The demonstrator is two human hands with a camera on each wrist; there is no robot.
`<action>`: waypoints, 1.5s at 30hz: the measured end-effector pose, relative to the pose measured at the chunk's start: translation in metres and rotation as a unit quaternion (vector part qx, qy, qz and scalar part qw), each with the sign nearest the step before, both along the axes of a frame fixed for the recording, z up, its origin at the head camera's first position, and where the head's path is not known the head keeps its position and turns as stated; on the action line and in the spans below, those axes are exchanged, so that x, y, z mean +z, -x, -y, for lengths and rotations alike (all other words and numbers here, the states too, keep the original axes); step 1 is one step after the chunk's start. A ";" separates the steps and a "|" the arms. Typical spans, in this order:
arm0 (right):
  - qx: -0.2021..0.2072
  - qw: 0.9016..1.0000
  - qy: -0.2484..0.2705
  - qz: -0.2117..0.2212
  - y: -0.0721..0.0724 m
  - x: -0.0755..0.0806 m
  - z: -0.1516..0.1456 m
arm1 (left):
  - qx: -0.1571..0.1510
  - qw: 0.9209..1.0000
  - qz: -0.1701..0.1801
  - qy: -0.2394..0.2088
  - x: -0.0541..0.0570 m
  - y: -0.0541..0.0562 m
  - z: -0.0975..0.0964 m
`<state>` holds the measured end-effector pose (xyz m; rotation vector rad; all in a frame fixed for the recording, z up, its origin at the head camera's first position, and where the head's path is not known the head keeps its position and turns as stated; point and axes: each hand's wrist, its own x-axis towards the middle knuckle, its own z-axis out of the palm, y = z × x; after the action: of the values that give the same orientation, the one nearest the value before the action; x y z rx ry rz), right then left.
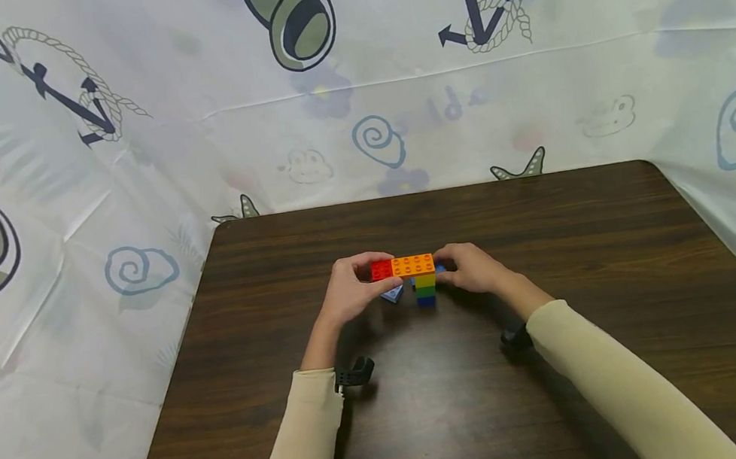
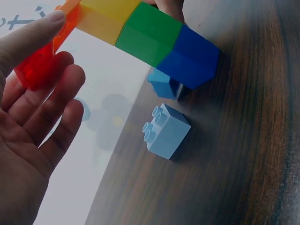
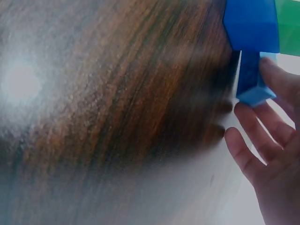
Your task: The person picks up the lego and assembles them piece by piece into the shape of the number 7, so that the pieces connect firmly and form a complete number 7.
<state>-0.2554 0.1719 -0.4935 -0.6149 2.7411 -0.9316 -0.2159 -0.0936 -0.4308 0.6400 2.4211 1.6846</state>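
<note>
A tower of toy building bricks stands on the table: dark blue at the bottom, then green and yellow. An orange brick lies across its top and reaches out to the left, with a red brick at that end. My left hand pinches the red brick between thumb and fingers. Behind the tower, my right hand holds a blue brick, thumb on one side and fingers on the other. A light blue brick sits loose on the table, below the overhanging end.
The dark wooden table has a patterned white cloth hanging behind it and at its sides. Each forearm wears a light sleeve, and a black wrist device shows at the left cuff.
</note>
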 end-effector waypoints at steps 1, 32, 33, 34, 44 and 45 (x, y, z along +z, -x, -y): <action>-0.013 1.000 0.007 -0.004 0.000 0.001 0.000 | 0.000 1.000 0.001 0.001 0.000 0.000 0.000; 0.078 0.982 0.094 -0.143 -0.032 0.083 0.046 | -0.032 0.998 0.011 -0.043 -0.013 0.013 0.002; 0.079 0.982 0.092 -0.144 -0.032 0.083 0.046 | -0.031 0.999 0.009 -0.043 -0.018 0.016 0.003; 0.078 0.982 0.089 -0.144 -0.033 0.083 0.047 | -0.029 0.999 0.007 -0.042 -0.023 0.018 0.003; 0.029 0.992 0.096 -0.075 -0.034 0.086 0.053 | -0.021 0.999 0.007 -0.045 -0.035 0.025 0.004; 0.018 0.993 0.104 -0.058 -0.033 0.086 0.054 | -0.022 0.999 0.010 -0.045 -0.035 0.025 0.003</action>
<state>-0.2223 0.1177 -0.4077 -0.7745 2.7418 -1.2208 -0.2412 -0.0971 -0.4655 0.6787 2.3116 1.7826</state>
